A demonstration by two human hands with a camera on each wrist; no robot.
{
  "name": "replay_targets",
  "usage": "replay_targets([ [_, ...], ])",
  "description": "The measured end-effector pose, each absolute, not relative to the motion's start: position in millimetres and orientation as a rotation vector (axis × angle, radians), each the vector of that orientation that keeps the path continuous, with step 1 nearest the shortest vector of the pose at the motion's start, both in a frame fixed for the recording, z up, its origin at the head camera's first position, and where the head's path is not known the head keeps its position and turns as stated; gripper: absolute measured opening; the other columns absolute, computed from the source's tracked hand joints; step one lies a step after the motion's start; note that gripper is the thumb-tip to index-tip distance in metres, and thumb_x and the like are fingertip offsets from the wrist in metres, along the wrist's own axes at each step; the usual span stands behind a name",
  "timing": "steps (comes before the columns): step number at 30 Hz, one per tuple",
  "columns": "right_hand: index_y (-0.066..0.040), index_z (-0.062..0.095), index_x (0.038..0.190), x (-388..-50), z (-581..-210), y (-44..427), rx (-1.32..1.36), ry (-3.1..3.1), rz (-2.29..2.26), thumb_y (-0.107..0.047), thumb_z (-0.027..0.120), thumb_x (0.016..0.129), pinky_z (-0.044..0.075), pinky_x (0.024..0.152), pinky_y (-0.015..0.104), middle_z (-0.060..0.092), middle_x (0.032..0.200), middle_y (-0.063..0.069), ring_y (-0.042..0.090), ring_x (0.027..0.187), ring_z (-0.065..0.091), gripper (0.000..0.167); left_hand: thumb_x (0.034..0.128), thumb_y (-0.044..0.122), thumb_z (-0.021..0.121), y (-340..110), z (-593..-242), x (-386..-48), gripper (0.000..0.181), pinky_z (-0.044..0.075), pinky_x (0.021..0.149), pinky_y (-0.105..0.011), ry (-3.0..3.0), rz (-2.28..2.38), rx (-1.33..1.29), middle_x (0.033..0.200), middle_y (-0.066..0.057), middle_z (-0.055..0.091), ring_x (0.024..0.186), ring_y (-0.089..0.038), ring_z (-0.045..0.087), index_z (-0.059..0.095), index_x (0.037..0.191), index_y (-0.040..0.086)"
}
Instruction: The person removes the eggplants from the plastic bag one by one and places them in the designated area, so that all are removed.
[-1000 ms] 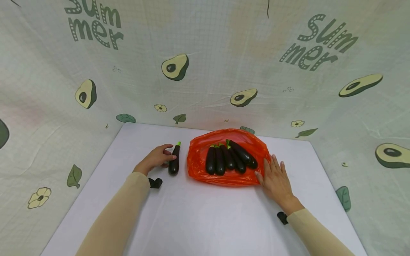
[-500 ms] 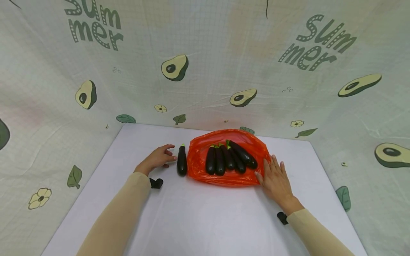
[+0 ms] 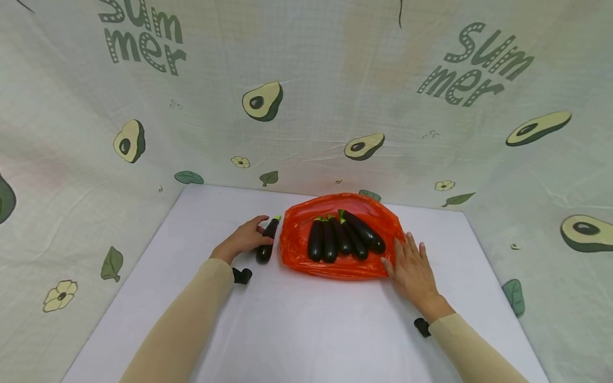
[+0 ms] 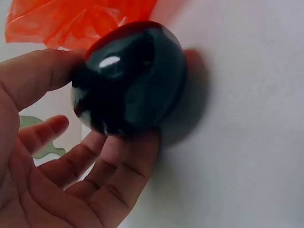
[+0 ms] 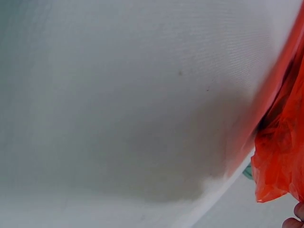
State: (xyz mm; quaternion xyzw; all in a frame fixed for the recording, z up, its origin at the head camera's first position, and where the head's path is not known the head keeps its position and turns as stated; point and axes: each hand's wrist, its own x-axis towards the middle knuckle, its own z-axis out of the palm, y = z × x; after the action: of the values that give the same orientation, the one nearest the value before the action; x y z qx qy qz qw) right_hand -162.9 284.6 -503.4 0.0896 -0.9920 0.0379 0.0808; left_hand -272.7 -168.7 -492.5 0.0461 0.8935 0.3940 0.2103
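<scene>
My left hand holds a single dark eggplant just left of the red plastic bag. In the left wrist view the rounded end of this eggplant faces the camera, with the thumb on one side and fingers on the other. Its green stem end leans right, close to the bag's rim. Several more eggplants lie side by side inside the spread bag. My right hand rests on the bag's right edge, fingers straight. Only its fingertips show in the right wrist view, beside the red plastic.
A white table carries everything. Behind it and at both sides hangs a pale cloth printed with avocados and lettering. Dark wrist-camera parts stick out near both wrists.
The lone eggplant has shifted right towards the bag. Half a second ago it stood upright in view beside the left fingers; now it tilts within that hand's hold. The right hand stayed put.
</scene>
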Motion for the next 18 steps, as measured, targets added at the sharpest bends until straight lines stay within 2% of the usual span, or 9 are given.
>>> replay_targets([
  [11, 0.013, 0.037, 0.155, -162.8, -504.8, 285.8, 0.273, -2.945, 0.106, -0.038, 0.060, 0.105, 0.017, 0.126, 0.069, 0.033, 0.162, 0.037, 0.051, 0.157, 0.023, 0.075, 0.0972, 0.036, 0.075, -175.6, -493.3, -271.3, 0.082, 0.056, 0.101, -0.050, 2.476, 1.113, 0.074, 0.143, -0.023, 0.058, 0.113, -0.034, 0.064, 0.033, 0.164, 0.014],
  [18, 0.013, 0.037, 0.154, -163.1, -505.4, 284.8, 0.280, -2.944, 0.112, -0.038, 0.060, 0.105, 0.017, 0.126, 0.069, 0.032, 0.163, 0.037, 0.051, 0.157, 0.023, 0.075, 0.0973, 0.037, 0.075, -176.3, -492.9, -270.4, 0.083, 0.056, 0.102, -0.050, 2.481, 1.111, 0.079, 0.147, -0.024, 0.055, 0.114, -0.034, 0.065, 0.033, 0.164, 0.014],
])
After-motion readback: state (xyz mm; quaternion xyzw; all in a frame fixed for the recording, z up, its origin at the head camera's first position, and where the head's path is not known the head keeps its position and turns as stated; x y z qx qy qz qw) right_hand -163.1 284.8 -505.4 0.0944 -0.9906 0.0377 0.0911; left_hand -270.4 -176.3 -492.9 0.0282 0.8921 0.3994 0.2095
